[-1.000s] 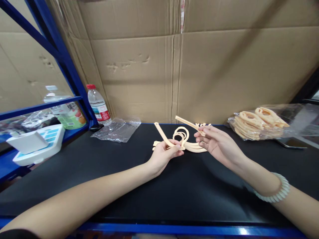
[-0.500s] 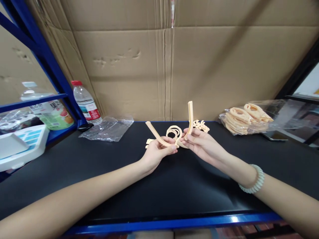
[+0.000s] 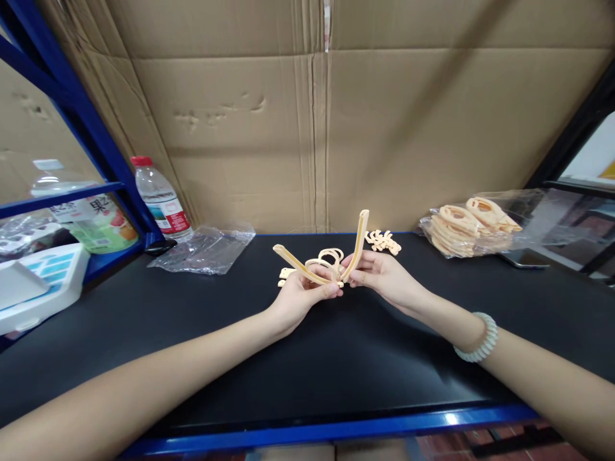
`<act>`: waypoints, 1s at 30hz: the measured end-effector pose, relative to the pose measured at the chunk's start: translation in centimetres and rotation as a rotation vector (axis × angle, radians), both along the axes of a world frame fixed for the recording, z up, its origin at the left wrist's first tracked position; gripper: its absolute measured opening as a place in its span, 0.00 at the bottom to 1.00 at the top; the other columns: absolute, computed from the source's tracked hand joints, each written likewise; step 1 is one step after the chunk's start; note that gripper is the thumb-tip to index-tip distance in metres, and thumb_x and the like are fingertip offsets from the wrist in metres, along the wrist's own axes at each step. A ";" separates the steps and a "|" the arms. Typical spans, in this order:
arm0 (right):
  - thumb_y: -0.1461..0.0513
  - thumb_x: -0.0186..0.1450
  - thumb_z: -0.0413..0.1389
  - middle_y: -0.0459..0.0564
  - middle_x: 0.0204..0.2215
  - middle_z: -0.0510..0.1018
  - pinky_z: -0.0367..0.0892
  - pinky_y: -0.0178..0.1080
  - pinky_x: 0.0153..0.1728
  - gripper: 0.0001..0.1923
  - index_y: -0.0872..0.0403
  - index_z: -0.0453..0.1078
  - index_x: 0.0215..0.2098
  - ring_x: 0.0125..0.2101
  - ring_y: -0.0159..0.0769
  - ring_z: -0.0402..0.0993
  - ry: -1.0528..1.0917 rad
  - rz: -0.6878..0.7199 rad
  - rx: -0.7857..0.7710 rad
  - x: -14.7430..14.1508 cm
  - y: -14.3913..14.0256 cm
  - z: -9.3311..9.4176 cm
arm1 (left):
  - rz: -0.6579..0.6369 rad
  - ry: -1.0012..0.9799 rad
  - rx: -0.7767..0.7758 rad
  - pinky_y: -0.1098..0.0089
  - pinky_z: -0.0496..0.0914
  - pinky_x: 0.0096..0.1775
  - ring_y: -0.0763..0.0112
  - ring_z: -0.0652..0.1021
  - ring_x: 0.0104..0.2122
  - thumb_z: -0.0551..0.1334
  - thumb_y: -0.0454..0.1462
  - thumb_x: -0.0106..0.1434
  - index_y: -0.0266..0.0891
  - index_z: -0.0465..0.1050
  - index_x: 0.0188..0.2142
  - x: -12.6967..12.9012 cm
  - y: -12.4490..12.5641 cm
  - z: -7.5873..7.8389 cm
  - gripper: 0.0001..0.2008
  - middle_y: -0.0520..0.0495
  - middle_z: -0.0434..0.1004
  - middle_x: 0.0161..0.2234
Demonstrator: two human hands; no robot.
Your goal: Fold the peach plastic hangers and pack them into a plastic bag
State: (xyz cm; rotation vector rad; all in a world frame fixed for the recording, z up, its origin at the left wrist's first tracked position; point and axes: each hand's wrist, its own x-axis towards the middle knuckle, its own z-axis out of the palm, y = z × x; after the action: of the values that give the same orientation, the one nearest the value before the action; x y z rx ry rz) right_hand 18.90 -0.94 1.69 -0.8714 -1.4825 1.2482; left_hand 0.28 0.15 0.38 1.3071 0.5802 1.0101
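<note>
Over the black bench (image 3: 307, 358), left hand (image 3: 302, 296) pinches one strip (image 3: 294, 262), right hand (image 3: 379, 275) pinches another strip (image 3: 358, 235); the right strip has swung upright, ends now meeting. Behind lie rings (image 3: 327, 257).

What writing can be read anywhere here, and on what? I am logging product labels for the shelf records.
"果": large character on the green drink bottle's label; its other characters are cut off or blurred.
Water bottle's red label: print too small to read.
White and blue box: no legible text.
</note>
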 end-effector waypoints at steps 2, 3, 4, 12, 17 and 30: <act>0.60 0.56 0.62 0.49 0.34 0.78 0.70 0.39 0.36 0.11 0.55 0.71 0.36 0.34 0.35 0.75 -0.035 0.028 0.030 -0.1 -0.1 0.3 | -0.013 -0.001 0.028 0.68 0.71 0.39 0.70 0.77 0.31 0.71 0.33 0.50 0.34 0.73 0.28 0.0 0.0 -0.1 0.09 0.49 0.76 0.30; 0.61 0.57 0.62 0.49 0.33 0.78 0.70 0.39 0.37 0.10 0.55 0.71 0.36 0.34 0.35 0.75 -0.052 0.040 0.046 -0.1 -0.1 0.4 | -0.018 0.002 0.035 0.67 0.71 0.40 0.70 0.77 0.31 0.71 0.33 0.50 0.34 0.73 0.28 0.0 0.0 -0.1 0.09 0.48 0.76 0.30; 0.61 0.57 0.61 0.49 0.33 0.78 0.70 0.39 0.37 0.09 0.55 0.71 0.36 0.34 0.35 0.75 -0.067 0.048 0.060 -0.1 -0.2 0.6 | -0.021 0.007 0.038 0.67 0.71 0.40 0.69 0.77 0.31 0.71 0.33 0.50 0.34 0.73 0.28 0.0 0.1 -0.1 0.09 0.48 0.76 0.30; 0.64 0.58 0.59 0.48 0.35 0.78 0.72 0.41 0.39 0.05 0.54 0.73 0.34 0.34 0.36 0.76 -0.154 0.097 0.122 -0.3 -0.7 1.1 | -0.016 0.037 0.070 0.67 0.70 0.38 0.70 0.77 0.29 0.70 0.32 0.49 0.35 0.74 0.27 0.0 -0.2 0.0 0.06 0.47 0.78 0.27; 0.64 0.57 0.60 0.48 0.33 0.78 0.72 0.43 0.41 0.06 0.53 0.74 0.34 0.35 0.38 0.76 -0.166 0.105 0.164 -0.4 -0.7 0.8 | 0.026 0.035 0.030 0.67 0.69 0.37 0.70 0.76 0.27 0.70 0.31 0.46 0.35 0.73 0.25 0.1 -0.5 0.0 0.07 0.49 0.78 0.25; 0.60 0.56 0.63 0.50 0.35 0.79 0.74 0.43 0.40 0.07 0.54 0.72 0.31 0.36 0.39 0.77 -0.094 -0.065 0.199 -1.7 -1.4 -0.9 | 0.141 -0.038 -0.089 0.68 0.73 0.36 0.71 0.78 0.27 0.73 0.33 0.44 0.33 0.71 0.27 0.3 -0.4 -0.4 0.13 0.49 0.77 0.26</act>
State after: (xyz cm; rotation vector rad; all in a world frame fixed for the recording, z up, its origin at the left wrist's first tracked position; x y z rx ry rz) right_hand 17.23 -2.32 0.81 -0.8476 -1.6092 1.0046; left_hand 0.54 -0.26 0.00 1.1793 0.6880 1.1099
